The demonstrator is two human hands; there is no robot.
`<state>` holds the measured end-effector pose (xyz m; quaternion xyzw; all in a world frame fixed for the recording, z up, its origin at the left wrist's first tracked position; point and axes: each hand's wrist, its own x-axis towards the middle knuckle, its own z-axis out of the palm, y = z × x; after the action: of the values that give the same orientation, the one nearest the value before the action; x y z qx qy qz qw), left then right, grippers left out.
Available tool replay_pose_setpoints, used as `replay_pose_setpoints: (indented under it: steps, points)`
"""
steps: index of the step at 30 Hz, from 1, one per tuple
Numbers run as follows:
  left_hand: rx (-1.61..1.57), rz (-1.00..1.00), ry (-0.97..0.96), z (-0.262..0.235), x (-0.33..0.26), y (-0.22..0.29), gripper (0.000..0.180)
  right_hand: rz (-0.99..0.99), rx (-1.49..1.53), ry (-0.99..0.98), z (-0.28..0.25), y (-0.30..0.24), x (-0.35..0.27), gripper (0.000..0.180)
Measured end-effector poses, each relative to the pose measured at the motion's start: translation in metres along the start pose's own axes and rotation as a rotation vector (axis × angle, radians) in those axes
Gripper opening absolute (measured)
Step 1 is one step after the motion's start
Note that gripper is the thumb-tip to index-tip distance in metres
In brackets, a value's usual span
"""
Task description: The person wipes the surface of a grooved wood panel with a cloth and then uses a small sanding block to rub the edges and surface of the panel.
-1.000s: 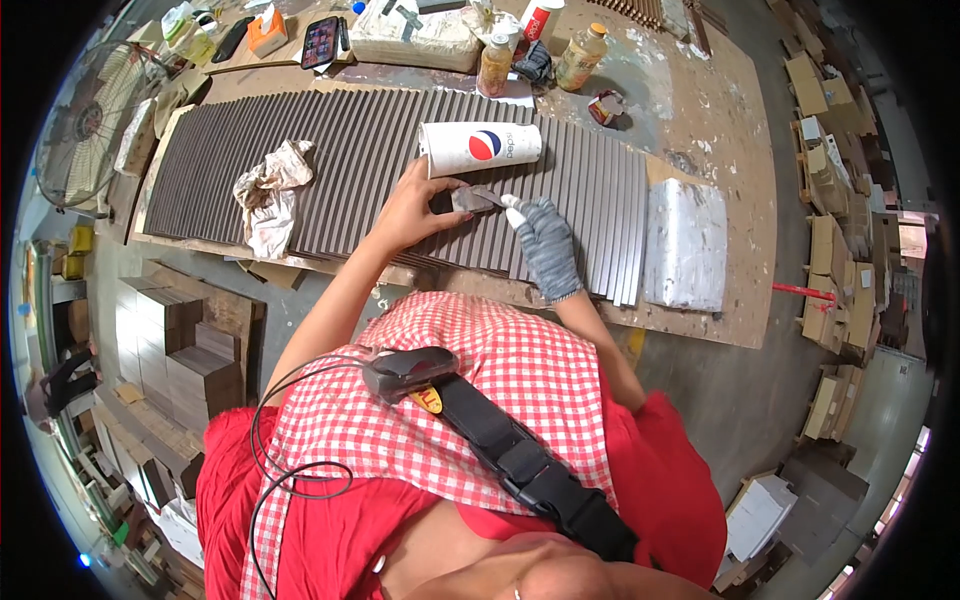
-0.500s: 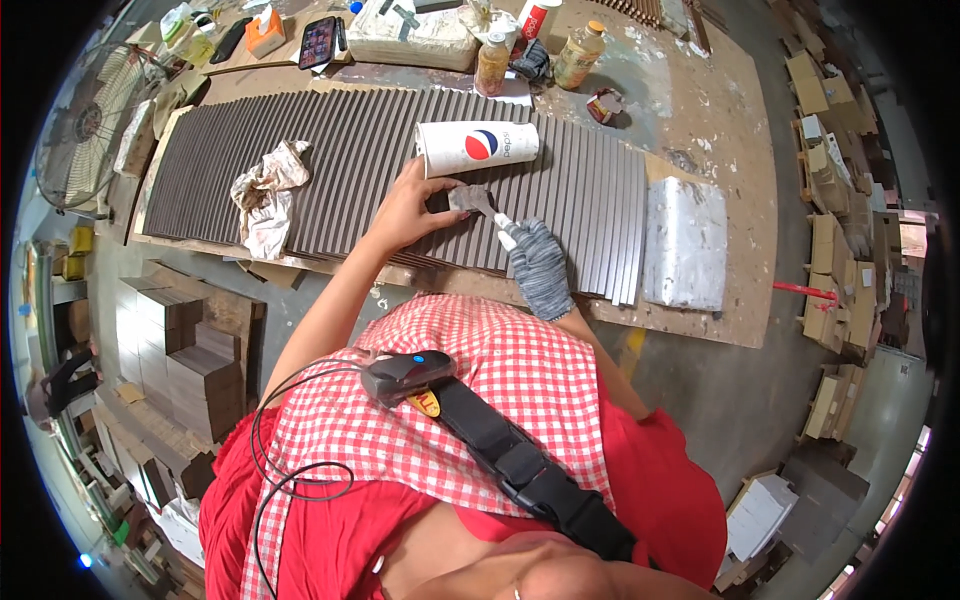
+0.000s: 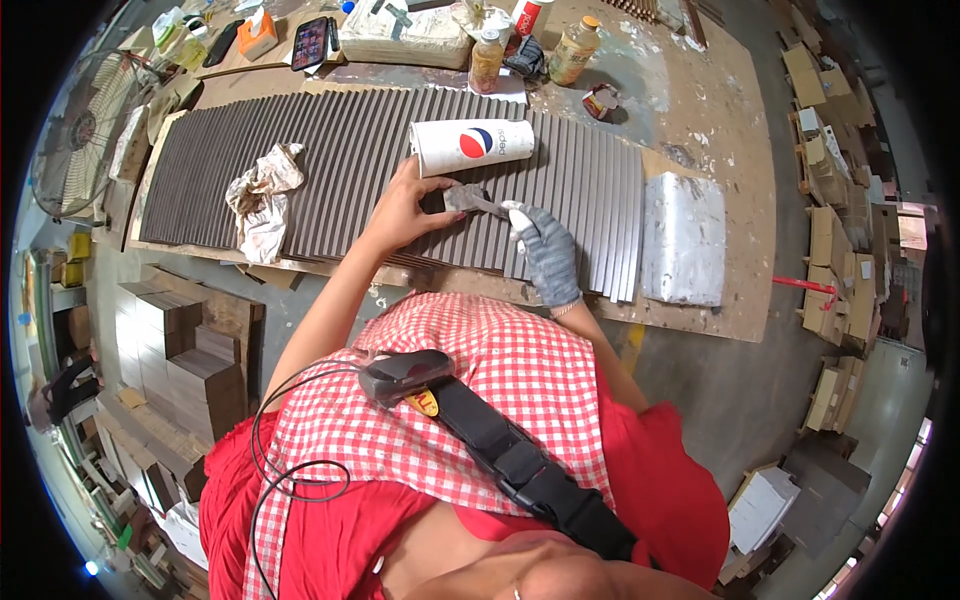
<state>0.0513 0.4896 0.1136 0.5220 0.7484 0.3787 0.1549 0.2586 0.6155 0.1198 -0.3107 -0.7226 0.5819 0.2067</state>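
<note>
Scraper [image 3: 491, 206] in curled right hand [image 3: 547, 257]; left hand [image 3: 404, 207] pinches grey block [image 3: 459, 198].

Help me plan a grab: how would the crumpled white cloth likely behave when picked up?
The cloth likely feels floppy, given its loose folds. It looks thin, so probably light for its size. Its irregular heap seems unlikely to roll.

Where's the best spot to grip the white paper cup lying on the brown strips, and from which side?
Probably around the narrower right end of the white paper cup, approached from above and the right. It lies on its side across the brown strips, its wider end beside the left hand, while the tapered end has no hand against it.
</note>
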Motion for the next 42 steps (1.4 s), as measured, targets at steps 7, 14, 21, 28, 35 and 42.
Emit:
replay_pose_setpoints:
  steps: [7, 14, 21, 28, 35, 42]
  points:
    - [-0.005, -0.007, -0.005, 0.001, 0.0, -0.002, 0.046, 0.385, 0.092, -0.031, -0.001, -0.004, 0.026, 0.022]
    - [-0.008, 0.006, -0.004, 0.001, 0.001, 0.001, 0.047, 0.299, 0.009, -0.009, 0.003, 0.004, 0.026, 0.023]
    - [0.008, 0.016, 0.004, -0.002, -0.001, -0.003, 0.049, -0.24, -0.386, 0.036, 0.009, -0.011, 0.024, 0.028]
    - [0.0, 0.018, -0.019, -0.004, -0.001, 0.003, 0.045, -0.295, -0.452, 0.038, 0.009, 0.011, -0.01, 0.028]
    - [0.016, 0.02, -0.034, -0.004, -0.001, 0.002, 0.047, -0.298, -0.512, 0.036, 0.017, 0.014, -0.001, 0.029]
    - [-0.016, 0.058, 0.003, -0.003, 0.001, 0.003, 0.046, -0.26, -0.487, 0.108, 0.008, -0.011, 0.001, 0.028]
